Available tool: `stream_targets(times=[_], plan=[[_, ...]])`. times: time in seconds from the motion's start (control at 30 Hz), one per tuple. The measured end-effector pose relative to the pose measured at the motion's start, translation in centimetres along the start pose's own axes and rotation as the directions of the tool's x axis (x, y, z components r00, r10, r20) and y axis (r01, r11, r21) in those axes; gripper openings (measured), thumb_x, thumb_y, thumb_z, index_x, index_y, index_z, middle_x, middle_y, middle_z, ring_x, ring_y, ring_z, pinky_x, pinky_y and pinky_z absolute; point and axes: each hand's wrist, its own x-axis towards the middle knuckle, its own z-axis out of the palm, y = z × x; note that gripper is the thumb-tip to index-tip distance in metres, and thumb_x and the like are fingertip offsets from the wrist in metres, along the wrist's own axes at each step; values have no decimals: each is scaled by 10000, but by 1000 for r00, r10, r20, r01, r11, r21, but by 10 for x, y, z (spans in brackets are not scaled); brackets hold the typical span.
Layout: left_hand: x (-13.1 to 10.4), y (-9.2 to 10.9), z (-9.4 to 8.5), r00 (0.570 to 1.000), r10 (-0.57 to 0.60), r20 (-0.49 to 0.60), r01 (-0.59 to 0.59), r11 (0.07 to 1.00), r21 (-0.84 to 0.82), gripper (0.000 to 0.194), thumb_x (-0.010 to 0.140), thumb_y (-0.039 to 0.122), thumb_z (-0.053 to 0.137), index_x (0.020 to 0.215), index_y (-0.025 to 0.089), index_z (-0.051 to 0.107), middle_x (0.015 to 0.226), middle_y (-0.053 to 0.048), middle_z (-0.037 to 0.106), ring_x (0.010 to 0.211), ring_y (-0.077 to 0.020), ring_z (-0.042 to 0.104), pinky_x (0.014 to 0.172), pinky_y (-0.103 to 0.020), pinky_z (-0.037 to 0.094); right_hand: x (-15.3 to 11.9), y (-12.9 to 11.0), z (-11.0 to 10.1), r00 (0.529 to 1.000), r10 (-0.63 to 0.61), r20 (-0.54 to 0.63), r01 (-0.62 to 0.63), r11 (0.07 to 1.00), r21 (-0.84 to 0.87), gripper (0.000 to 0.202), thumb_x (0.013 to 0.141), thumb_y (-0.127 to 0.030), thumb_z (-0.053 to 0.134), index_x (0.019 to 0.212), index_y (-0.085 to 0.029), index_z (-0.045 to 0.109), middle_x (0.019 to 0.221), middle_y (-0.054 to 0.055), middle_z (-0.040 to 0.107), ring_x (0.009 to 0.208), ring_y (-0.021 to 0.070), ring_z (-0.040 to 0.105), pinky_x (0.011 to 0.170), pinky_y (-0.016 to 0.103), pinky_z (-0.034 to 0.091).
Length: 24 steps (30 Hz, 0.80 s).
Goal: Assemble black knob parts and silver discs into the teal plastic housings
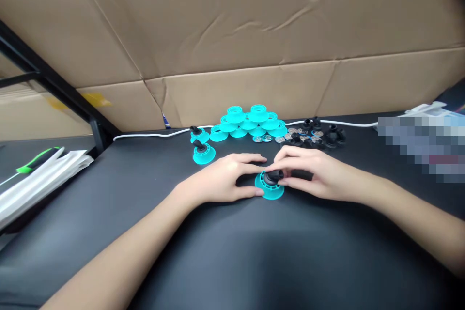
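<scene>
A turquoise flared plastic ring (269, 194) stands on the black table in front of me, wide side down. A black elbow-shaped plastic fitting (275, 176) sits in its top opening and points to the right. With thumb and fingers, my left hand (232, 179) steadies the ring from its left side. My right hand (315, 172) pinches the black fitting from the right; its fingertips partly hide it. To the left stand two similar pieces, a nearer turquoise ring with a black fitting (204, 153) and one behind it (198, 133).
Several turquoise rings (234, 115) are stacked at the back. Right of them lie several shiny round discs (279, 139) and loose black fittings (332, 135). A white cable (156, 134) runs along the cardboard wall (247, 89). A green-black screwdriver (38, 160) lies at left.
</scene>
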Motion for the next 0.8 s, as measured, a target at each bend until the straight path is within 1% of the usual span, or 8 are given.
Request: stream_targets(times=[0.1,0.2,0.33,0.4,0.5,0.63,0.7,0.8], plan=[[-1,0,0,1000,0,-4,0,1000,5,526,999,482,706,1471,252,666,1624,-106,552,1493,-311,551,1245,-451,468,0,4,-4,999,51,19,-51,998,40,271,1055,-319,622,1286,-288,761,1207,90,693,1043,218,693,875,351,590],[-1,-1,0,1000,2,-6,-2,1000,-9,511,999,480,707,1456,252,677,1619,-111,558,1484,-313,561,1231,-451,482,1,4,5,988,151,-6,-148,974,171,253,1013,-367,683,1227,-265,772,1121,78,699,917,201,710,795,346,611],[0,0,0,1000,8,-18,-8,999,-31,493,995,478,712,1434,252,694,1609,-110,568,1477,-316,568,1221,-439,491,4,-1,23,924,377,-58,-335,875,351,341,864,-483,847,983,-214,674,896,23,689,763,186,696,708,344,620],[1,1,0,1000,5,-20,-5,999,-36,494,995,471,713,1433,245,694,1603,-116,574,1468,-318,576,1217,-440,494,5,-6,28,907,406,-111,-352,876,330,367,853,-486,858,957,-218,630,832,3,657,710,175,664,650,323,599],[2,3,-1,1000,14,-9,-15,999,-50,458,1001,423,714,1421,241,700,1600,-119,575,1438,-309,602,1207,-437,498,5,-11,25,946,278,-167,-244,949,199,320,916,-430,810,1114,-220,671,949,36,665,701,160,628,644,321,584],[3,4,-3,1000,12,-6,-12,998,-59,426,1002,422,713,1391,250,719,1604,-107,571,1441,-312,598,1215,-440,489,4,-14,9,997,39,-64,-31,992,121,239,1047,-311,645,1269,-264,724,1209,90,691,941,195,688,853,358,598],[2,4,-3,1000,8,-6,-9,998,-56,423,1004,436,706,1384,251,724,1602,-104,575,1446,-318,592,1222,-445,481,5,-14,5,998,4,-56,2,993,120,234,1068,-286,612,1254,-271,753,1186,83,707,1024,207,696,908,361,586],[2,5,-3,1000,5,-6,-6,999,-42,427,996,421,716,1392,260,722,1591,-111,583,1436,-324,600,1217,-452,483,8,-14,8,992,27,-121,-14,994,110,204,1043,-306,661,1204,-251,775,1042,66,707,894,195,697,798,336,587]])
